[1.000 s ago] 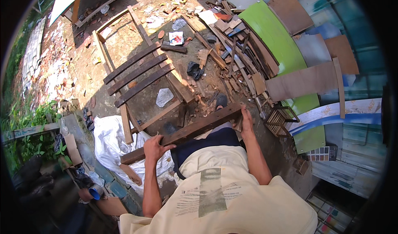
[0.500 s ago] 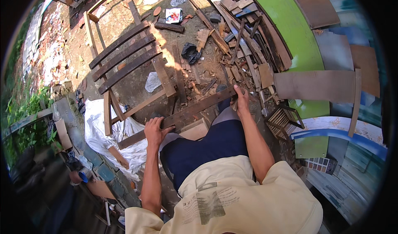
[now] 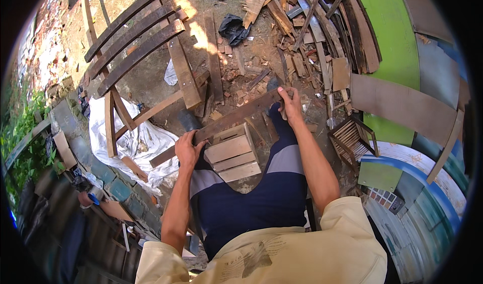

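A long dark wooden plank lies slantwise across my knees, its right end farther from me than its left. My left hand grips it toward the left end, fingers over the far edge and thumb on the near side. At the right end my right hand is closed round the plank. Between my legs, just below the plank, stands a small slatted wooden box or stool. Beyond my left hand a wooden frame with curved dark slats rests on the ground, its lower end over a white sheet.
Scrap boards and broken wood are heaped at the far right, beside a green panel. A small slatted crate sits right of my right leg. A black plastic bag lies ahead. A low block wall runs along the left.
My view has shifted, and my knees are now farther apart, showing more of the slatted box between them. Both hands keep their hold on the plank.
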Demonstrator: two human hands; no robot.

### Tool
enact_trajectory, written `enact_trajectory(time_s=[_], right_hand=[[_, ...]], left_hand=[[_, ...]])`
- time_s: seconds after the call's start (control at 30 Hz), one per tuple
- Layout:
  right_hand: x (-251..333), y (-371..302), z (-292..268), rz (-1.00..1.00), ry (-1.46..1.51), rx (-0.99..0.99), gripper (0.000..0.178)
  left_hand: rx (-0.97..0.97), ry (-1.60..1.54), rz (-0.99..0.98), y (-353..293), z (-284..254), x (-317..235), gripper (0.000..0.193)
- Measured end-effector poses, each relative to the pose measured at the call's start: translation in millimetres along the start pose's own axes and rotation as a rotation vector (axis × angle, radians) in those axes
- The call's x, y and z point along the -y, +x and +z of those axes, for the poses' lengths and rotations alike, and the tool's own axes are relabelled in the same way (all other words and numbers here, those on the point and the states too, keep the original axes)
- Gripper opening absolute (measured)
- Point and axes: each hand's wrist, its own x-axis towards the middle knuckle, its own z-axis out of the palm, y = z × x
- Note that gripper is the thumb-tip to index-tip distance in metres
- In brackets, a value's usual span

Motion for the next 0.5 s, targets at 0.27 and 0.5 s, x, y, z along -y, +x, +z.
enact_trajectory(time_s=[0.27,0.5], right_hand=[[-91.9,77.3,31.5,0.082,-0.189,0.113,0.052],[-46.1,106.1,64.3,0.014,-0.677,0.149,0.068]], left_hand=[[0.208,0.011,-0.087,45.2,100.6,95.8,0.058],[0.506,0.089,-0.168,110.0,120.0,116.2,0.070]])
